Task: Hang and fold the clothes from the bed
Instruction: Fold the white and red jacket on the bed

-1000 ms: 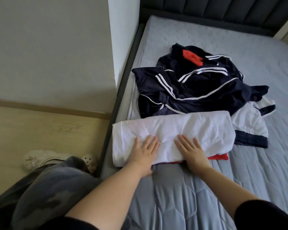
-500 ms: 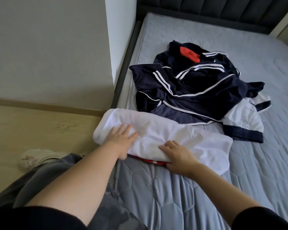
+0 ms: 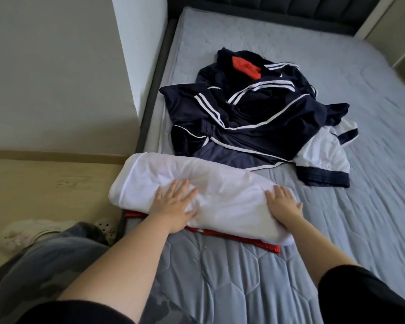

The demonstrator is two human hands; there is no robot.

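A folded white garment (image 3: 220, 195) lies across the near left corner of the grey bed (image 3: 337, 230), its left end hanging past the mattress edge. A red edge (image 3: 243, 238) shows under it. My left hand (image 3: 175, 206) presses flat on its left half with fingers spread. On its right end rests my right hand (image 3: 283, 204), fingers straight. Behind it sits a heap of navy clothes with white stripes (image 3: 250, 118), with a red piece (image 3: 244, 66) on top and a white and navy garment (image 3: 325, 155) at its right.
A white wall corner (image 3: 136, 54) stands left of the bed beside the dark bed frame (image 3: 150, 108). Wooden floor (image 3: 45, 183) lies at the left, with pale slippers (image 3: 33, 232) near my grey trouser leg. A dark padded headboard (image 3: 290, 10) closes the far end.
The white garment has been slid left and turned, so its left end overhangs the bed corner. Both hands moved with it, and my right hand shifted from the middle to the right end.
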